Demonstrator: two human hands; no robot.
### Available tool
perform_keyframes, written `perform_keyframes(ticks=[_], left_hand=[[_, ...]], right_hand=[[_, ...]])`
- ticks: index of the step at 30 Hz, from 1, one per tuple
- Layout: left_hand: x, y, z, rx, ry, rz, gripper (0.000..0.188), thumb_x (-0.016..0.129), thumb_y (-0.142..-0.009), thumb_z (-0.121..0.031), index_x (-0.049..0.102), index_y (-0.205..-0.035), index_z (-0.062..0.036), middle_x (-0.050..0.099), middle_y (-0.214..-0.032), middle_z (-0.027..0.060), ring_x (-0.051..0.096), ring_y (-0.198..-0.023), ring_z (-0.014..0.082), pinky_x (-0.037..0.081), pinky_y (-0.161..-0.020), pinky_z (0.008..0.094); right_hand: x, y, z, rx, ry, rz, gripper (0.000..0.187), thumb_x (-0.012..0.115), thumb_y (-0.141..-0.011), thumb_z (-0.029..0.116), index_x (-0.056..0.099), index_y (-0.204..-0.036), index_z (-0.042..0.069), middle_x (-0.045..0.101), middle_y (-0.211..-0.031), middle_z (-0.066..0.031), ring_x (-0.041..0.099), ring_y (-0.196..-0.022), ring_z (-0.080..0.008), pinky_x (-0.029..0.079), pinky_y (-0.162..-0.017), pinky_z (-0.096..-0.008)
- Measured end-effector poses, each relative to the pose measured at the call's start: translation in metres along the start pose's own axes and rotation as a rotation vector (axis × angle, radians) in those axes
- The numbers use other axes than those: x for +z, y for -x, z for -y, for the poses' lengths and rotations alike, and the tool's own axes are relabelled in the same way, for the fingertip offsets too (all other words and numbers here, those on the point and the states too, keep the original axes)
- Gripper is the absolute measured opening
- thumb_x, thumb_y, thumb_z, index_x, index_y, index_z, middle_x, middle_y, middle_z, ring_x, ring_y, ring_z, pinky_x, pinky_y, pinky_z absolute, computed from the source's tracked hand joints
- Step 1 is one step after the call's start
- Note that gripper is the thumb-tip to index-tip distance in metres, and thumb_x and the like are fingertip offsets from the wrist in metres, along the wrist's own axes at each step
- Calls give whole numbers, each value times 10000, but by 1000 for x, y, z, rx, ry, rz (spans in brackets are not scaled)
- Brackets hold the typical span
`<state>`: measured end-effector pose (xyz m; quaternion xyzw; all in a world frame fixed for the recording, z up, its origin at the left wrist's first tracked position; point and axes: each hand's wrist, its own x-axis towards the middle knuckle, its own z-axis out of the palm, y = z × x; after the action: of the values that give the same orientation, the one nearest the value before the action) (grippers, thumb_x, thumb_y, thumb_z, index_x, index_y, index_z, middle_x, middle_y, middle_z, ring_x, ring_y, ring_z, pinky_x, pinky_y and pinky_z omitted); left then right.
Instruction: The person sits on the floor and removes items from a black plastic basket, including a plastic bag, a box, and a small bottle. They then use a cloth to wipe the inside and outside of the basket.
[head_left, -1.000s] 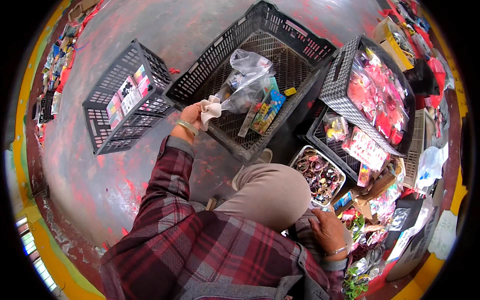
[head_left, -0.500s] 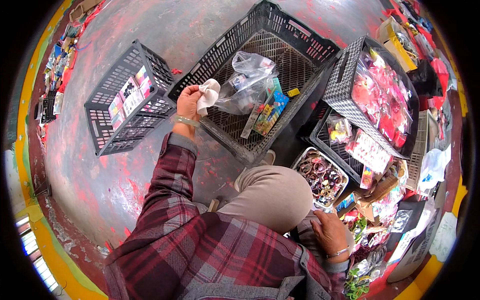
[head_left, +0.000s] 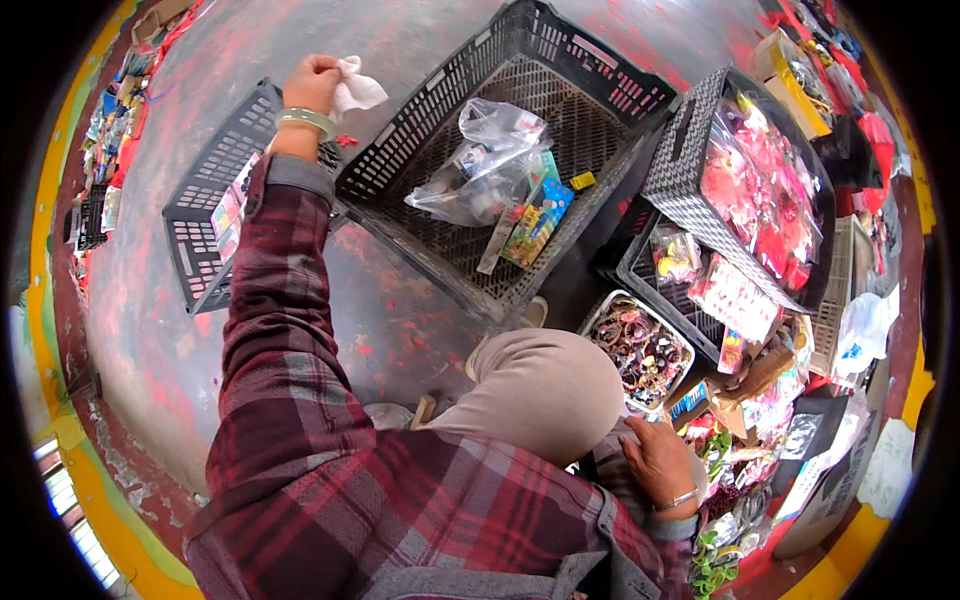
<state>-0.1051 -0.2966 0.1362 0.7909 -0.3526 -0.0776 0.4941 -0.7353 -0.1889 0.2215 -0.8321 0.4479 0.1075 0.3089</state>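
The head view looked down on a person crouching over a grey, red-stained floor [head_left: 400, 330]. The left hand [head_left: 312, 84] was raised out in front, fingers closed round a crumpled white tissue [head_left: 356, 90] that stuck out to the right of the fist, above the gap between two black crates. The tissue looked light, soft and easily torn; a loose pinch on the bunched middle would likely do, since a pull at a free corner could rip it. A pale bangle [head_left: 305, 121] sat on that wrist above the plaid sleeve [head_left: 280, 300].

The right hand [head_left: 655, 462] rested low beside the bent knee [head_left: 545, 385], near a tray of small dark trinkets [head_left: 640, 348]. Its fingers seemed relaxed and holding nothing, though the view there was too cluttered to be sure.

The big crate [head_left: 560, 110] held a clear plastic bag [head_left: 485, 165] and some flat coloured packets [head_left: 535, 215]. A smaller crate [head_left: 215, 215] stood to the left, under the raised arm. A patterned basket [head_left: 685, 165] of pink and red packets stood to the right.
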Motion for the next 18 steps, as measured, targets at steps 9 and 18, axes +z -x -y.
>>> perform_keyframes(ticks=[9,18], left_hand=[[-123,-16,-26,98,-74,-284,172,570,-746,-78,618,-876,23,644,-810,101,609,-716,168,488,-661,300],[-62,115,-2,-654,1022,512,245,545,-772,-3,576,-1014,27,614,-976,125,597,-891,257,480,-822,360]], right_hand=[[5,-1,5,-28,-2,-10,258,624,-761,194,590,-984,67,608,-856,-157,572,-831,-332,456,-734,-406],[-1,2,6,-9,24,41,258,590,-786,219,595,-987,58,608,-853,-157,566,-811,-327,456,-713,-412]])
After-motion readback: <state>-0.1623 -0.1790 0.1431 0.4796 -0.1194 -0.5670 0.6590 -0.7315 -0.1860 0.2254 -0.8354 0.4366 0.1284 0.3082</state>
